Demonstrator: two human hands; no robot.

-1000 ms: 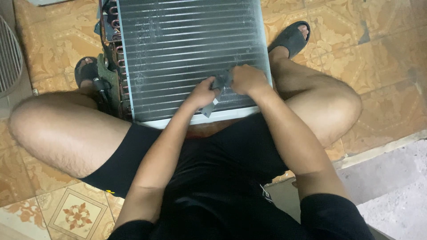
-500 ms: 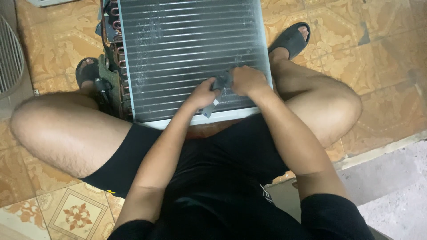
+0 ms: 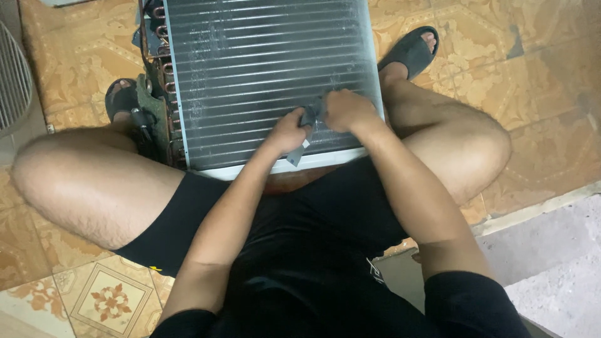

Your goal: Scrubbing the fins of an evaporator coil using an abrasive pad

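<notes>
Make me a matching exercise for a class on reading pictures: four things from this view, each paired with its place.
Things:
1. left hand
2. right hand
3. sandal
4. copper pipe bends

Places:
A. along the left edge of the finned coil
B. on the floor to the right of the coil
C. low on the coil, gripping the lower part of a small grey tool
D. low on the coil, over the tool's upper end

Pairs: 1-C, 2-D, 3-B, 4-A

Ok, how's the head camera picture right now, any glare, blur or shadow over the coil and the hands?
Head view: sharp, with no motion blur on the left hand or right hand; the finned coil shows soft pale sheen, not blown-out glare; the small grey tool between the hands is mostly hidden and dark; dim shadow lies between the legs; the tiled floor is evenly lit.
</notes>
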